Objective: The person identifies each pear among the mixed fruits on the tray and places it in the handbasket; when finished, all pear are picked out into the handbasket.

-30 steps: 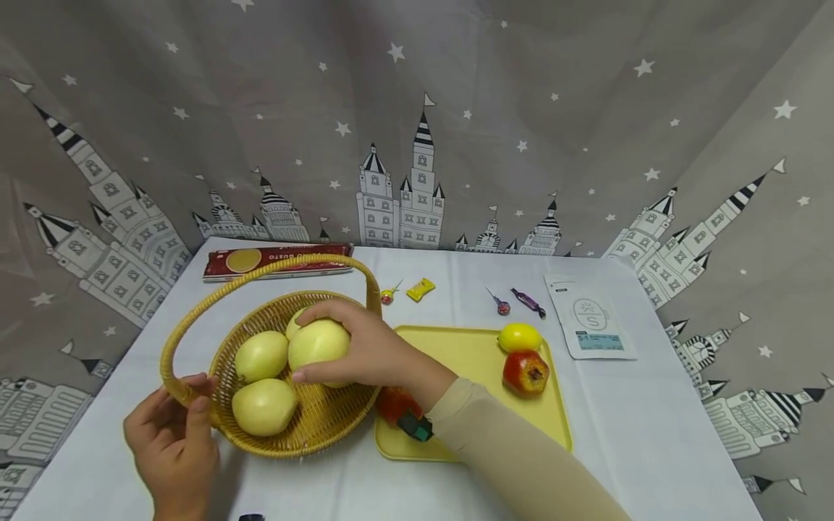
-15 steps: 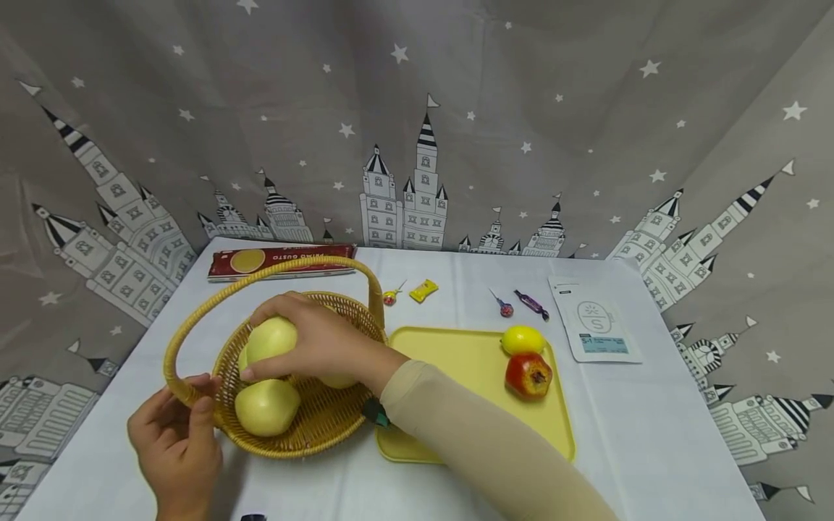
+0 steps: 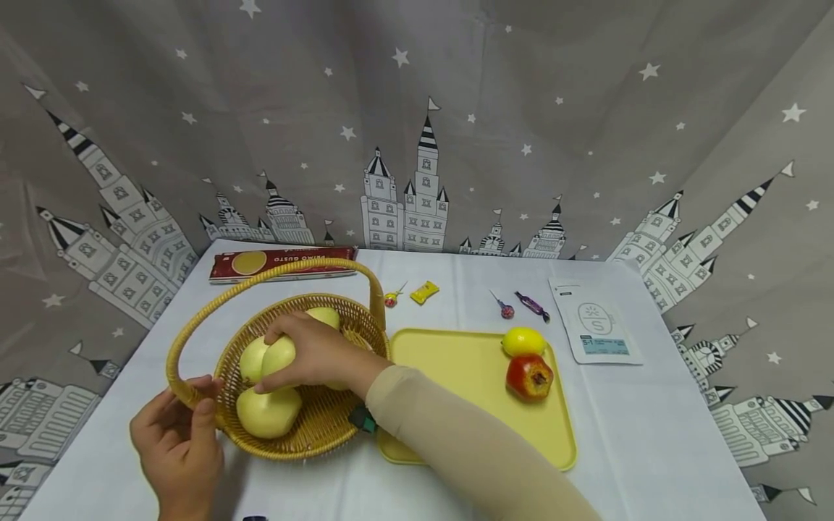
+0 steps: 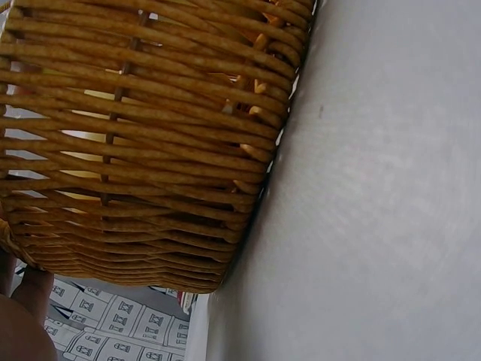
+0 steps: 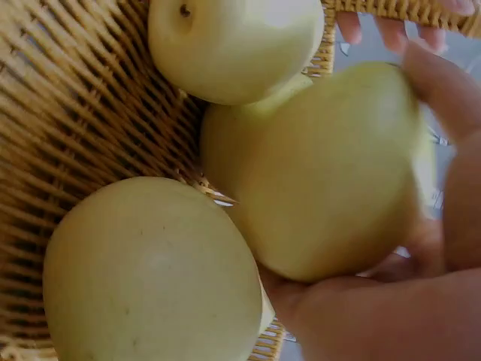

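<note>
In the head view a wicker basket [image 3: 326,427] with a tall arched handle [image 3: 224,293] stands on the left of the table. My left hand [image 3: 179,449] grips it where the handle meets the near left rim; in the left wrist view the woven side [image 4: 150,150] fills much of the picture. My right hand [image 3: 319,354] holds a pale yellow-green pear [image 5: 338,173] inside the basket, thumb on one side and fingers on the other. Around it lie several similar pears, among them a near one [image 3: 268,414] and a far one [image 3: 323,316].
Right of the basket lies a yellow tray [image 3: 449,354] bearing a lemon [image 3: 523,341] and a pomegranate [image 3: 529,376]. Behind are a red biscuit box [image 3: 287,262], lollipops [image 3: 507,311], a yellow candy [image 3: 425,292], a purple candy [image 3: 533,305] and a white pouch [image 3: 596,322].
My right hand has carried the pear leftward across the basket and lowered it between the left pears. My left hand keeps its grip. The forearm now covers the red fruit at the tray's left.
</note>
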Demonstrator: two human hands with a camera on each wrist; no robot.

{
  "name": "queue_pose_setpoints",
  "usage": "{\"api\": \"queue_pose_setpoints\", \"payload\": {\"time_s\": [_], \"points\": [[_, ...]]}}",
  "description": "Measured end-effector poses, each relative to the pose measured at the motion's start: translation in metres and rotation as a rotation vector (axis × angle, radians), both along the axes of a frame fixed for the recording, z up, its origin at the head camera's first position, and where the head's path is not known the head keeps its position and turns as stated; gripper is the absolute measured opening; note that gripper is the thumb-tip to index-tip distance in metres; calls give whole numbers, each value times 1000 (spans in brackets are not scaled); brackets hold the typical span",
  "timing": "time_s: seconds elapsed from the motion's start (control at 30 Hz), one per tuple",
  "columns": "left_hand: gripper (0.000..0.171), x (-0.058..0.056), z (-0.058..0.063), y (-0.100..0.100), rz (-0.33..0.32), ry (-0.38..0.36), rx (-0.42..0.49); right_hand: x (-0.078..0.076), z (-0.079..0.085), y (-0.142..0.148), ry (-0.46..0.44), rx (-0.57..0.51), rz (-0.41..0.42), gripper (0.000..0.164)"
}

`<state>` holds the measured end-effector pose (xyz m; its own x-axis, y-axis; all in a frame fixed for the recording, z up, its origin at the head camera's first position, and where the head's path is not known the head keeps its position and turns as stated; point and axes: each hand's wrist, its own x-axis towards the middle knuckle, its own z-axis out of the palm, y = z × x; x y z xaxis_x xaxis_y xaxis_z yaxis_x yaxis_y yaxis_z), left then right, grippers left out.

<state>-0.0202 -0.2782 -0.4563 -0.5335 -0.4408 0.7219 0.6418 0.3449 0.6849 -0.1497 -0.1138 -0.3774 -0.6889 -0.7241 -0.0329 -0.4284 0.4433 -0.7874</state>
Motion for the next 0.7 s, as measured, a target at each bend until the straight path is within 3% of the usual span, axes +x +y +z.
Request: {"api": "queue_pose_setpoints", "payload": {"time_s": [0.2, 0.27, 0.47, 0.7], "points": [[40, 0, 1, 1, -8, 1, 19, -4, -8, 0, -18, 71, 33, 58], [41, 0, 0, 1, -21, 11, 29, -5, -9, 1, 1, 86, 40, 58], [40, 1, -1, 1, 21, -41, -13, -8, -15, 3, 101, 167, 39, 57], [40, 1, -2, 0, 34, -56, -27, -10, -15, 3, 95, 147, 32, 55]]}}
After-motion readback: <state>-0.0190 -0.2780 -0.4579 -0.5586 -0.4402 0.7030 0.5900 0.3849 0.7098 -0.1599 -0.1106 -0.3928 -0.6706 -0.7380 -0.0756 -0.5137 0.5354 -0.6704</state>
